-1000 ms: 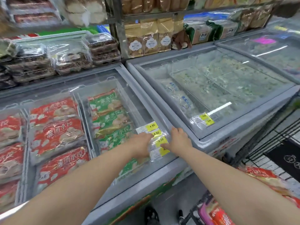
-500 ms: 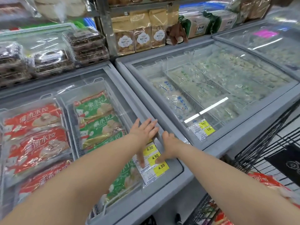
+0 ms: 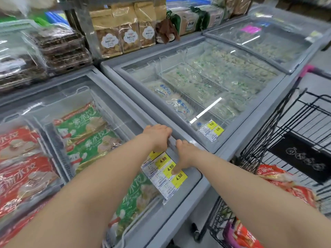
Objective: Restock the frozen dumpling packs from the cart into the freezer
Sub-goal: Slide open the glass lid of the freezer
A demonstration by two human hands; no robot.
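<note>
Arms outstretched, the left hand (image 3: 157, 136) and right hand (image 3: 185, 154) hook curled fingers over the side edge of the freezer lid (image 3: 192, 174) (right thumb flat on its glass).

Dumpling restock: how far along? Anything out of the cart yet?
Done: nothing I can confirm. The freezer holds green packs and stocked red packs, and I can't tell whether any are new.
In hand: the left hand hooks the glass lid at its edge and the right hand rests on it. Neither grip holds a pack.
Left: slide the lid clear, then move the cart packs from the cart.
</note>
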